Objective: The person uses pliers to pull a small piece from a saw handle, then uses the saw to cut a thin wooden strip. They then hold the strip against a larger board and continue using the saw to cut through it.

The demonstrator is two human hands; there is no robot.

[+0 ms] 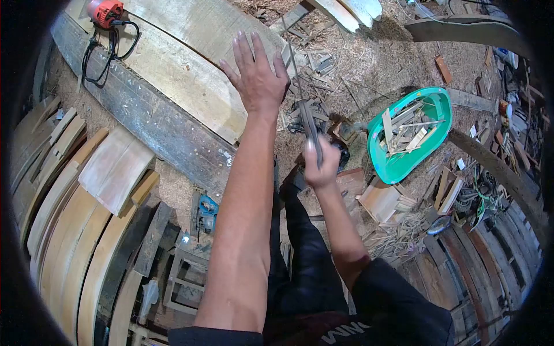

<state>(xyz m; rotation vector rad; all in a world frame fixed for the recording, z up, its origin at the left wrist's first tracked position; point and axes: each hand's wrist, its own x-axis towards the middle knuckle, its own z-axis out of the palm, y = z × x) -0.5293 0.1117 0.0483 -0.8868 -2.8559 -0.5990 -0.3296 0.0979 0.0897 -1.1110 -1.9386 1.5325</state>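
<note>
Fingers spread, my left hand (pixel 259 83) presses flat on a wide wooden board (pixel 193 26) near its end. My right hand (pixel 322 158) is closed around the dark handle of a handsaw (pixel 309 124). Its thin blade shows nearly edge-on and runs up along the board's end, just right of my left hand. A second, paler board (pixel 179 78) lies alongside the first. Both rest on a worn grey bench plank (pixel 141 106). Part of the right hand is blurred.
A red power tool (pixel 105 11) with a black cable sits at the upper left. A green tub (pixel 398 173) of wood scraps stands right. A blue power tool (pixel 206 213) lies below the bench. Curved timbers (pixel 75 230) are stacked left; offcuts and shavings cover the floor.
</note>
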